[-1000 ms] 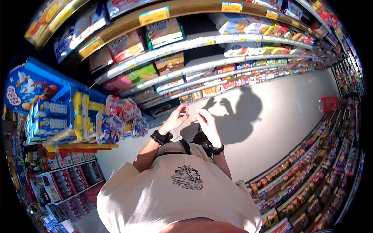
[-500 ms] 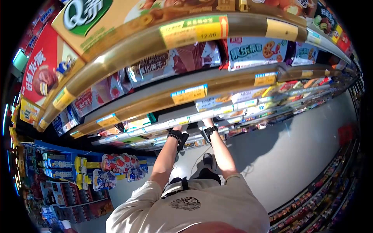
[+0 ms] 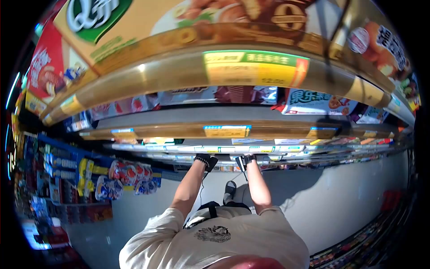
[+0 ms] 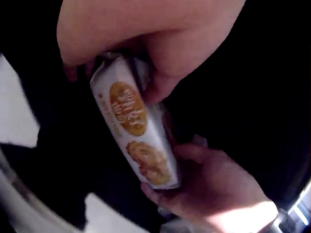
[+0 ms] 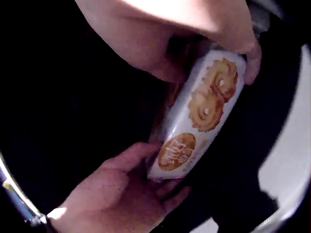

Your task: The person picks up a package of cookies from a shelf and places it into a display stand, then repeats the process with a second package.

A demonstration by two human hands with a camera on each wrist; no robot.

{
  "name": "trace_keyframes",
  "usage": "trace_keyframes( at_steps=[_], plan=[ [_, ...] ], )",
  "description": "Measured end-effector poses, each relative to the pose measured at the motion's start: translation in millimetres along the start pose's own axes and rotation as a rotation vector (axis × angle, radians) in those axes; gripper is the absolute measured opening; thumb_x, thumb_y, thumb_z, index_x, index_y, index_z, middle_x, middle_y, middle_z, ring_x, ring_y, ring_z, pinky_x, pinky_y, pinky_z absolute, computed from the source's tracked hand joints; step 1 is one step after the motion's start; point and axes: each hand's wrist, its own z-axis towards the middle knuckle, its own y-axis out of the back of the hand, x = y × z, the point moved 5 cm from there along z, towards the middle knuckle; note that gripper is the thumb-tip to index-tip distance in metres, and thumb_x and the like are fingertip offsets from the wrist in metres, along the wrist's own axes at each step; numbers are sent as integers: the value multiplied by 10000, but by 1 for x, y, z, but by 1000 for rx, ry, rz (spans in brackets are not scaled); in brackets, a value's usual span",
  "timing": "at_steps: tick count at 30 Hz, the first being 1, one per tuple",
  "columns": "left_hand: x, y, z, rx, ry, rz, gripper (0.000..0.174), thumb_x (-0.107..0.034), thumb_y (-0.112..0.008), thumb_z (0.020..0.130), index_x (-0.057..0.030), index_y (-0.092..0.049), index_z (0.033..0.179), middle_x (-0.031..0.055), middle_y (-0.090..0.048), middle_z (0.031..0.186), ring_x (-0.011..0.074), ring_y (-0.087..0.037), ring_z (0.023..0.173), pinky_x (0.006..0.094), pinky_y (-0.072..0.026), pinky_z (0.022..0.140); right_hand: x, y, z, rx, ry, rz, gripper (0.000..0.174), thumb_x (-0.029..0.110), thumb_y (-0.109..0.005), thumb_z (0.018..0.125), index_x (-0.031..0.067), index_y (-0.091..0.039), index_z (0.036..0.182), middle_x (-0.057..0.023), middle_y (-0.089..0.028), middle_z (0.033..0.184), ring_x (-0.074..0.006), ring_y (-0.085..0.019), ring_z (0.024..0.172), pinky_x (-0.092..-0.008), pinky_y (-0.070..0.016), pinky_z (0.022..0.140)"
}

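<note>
A white pack of cookies (image 4: pixel 120 124), printed with ring-shaped cookies and an orange oval, lies slanted between both hands in the wrist views. My left hand (image 4: pixel 160 36) grips one end, its thumb on one side and fingers on the other. At the opposite end my right hand (image 4: pixel 214 187) holds it between thumb and fingers. The right wrist view shows the same pack (image 5: pixel 199 116) with the right hand (image 5: pixel 180 29) at its upper end and the left hand (image 5: pixel 121 194) at its lower end. In the head view shelf edges hide both hands beyond the wrists.
A brown shelf rail (image 3: pixel 148 85) with price tags crosses close before me, under a large tan box (image 3: pixel 134 27). Lower white shelf edges (image 3: pixel 224 149) run over the hands. A blue display rack (image 3: pixel 58 148) stands left, stocked shelves (image 3: pixel 358 244) at lower right, pale floor (image 3: pixel 304 215) between.
Both hands have gone from in front of the body, over the floor, forward into a lower shelf. The head has come closer to the upper shelves, whose rail now fills more of the view.
</note>
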Motion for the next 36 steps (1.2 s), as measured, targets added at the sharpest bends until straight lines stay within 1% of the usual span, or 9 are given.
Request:
trace_keyframes(
  at_steps=[3,5,7,9,12,13,25,33,36],
  plan=[
    [11,8,-37,5,10,-33,290,-118,-618,895,9,-580,1153,102,-629,1133,211,-577,1046,343,-458,912,-28,10,-39,12,3,167,297,131,-570,913,6,-569,1183,-83,-587,1172,-212,-526,1070,-344,-414,946],
    [26,7,-46,-2,-96,-255,330,-110,-637,881,9,-543,1173,92,-619,1121,194,-583,1000,333,-472,880,-1,10,-71,54,-136,-53,333,73,-589,893,-23,-511,1202,-81,-589,1141,-187,-527,1053,-323,-419,906],
    [10,11,-85,-44,-198,-363,384,-60,-658,852,6,-493,1192,101,-629,1065,160,-567,1011,293,-468,844,39,1,-116,-12,84,-41,388,85,-576,916,-1,-451,1273,-93,-588,1143,-183,-534,1069,-312,-414,923],
    [23,17,-120,-62,-240,-431,471,-64,-687,846,4,-483,1265,78,-587,1171,127,-544,1054,266,-462,827,48,0,-158,8,78,14,401,108,-564,936,25,-423,1303,-91,-595,1132,-159,-559,1028,-299,-465,865],
    [47,30,-179,-81,-166,-383,447,-55,-682,852,0,-514,1263,70,-586,1180,108,-552,1030,236,-470,817,36,2,-206,157,-41,-36,372,151,-543,961,57,-425,1301,-99,-571,1175,-177,-609,1001,-333,-565,760],
    [70,31,-192,-117,-199,-361,474,-98,-716,828,-18,-530,1257,79,-604,1129,81,-585,809,222,-480,712,34,1,-220,205,-79,-87,341,142,-516,972,70,-432,1294,-106,-558,1196,-198,-608,1033,-365,-568,792],
    [221,37,-410,-343,-18,-710,445,-131,-673,850,-63,-540,1270,111,-621,1049,146,-605,874,277,-518,732,-46,-29,-364,728,-451,-299,387,145,-533,964,80,-269,1239,-211,-595,1138,-271,-664,943,-374,-609,681],
    [291,-1,-593,-730,101,-981,497,-118,-653,837,-110,-519,1316,87,-589,1124,101,-592,860,247,-500,763,-80,-92,-470,1103,-541,-894,490,290,-576,955,26,-338,1293,-106,-660,966,-107,-643,697,-233,-509,474],
    [334,-30,-654,-909,170,-1047,575,-141,-654,835,-110,-470,1379,105,-565,1202,148,-564,1031,283,-461,895,-104,-125,-525,1253,-632,-892,565,250,-624,934,-10,-320,1332,-125,-623,1109,-121,-594,991,-266,-478,871]
  ],
)
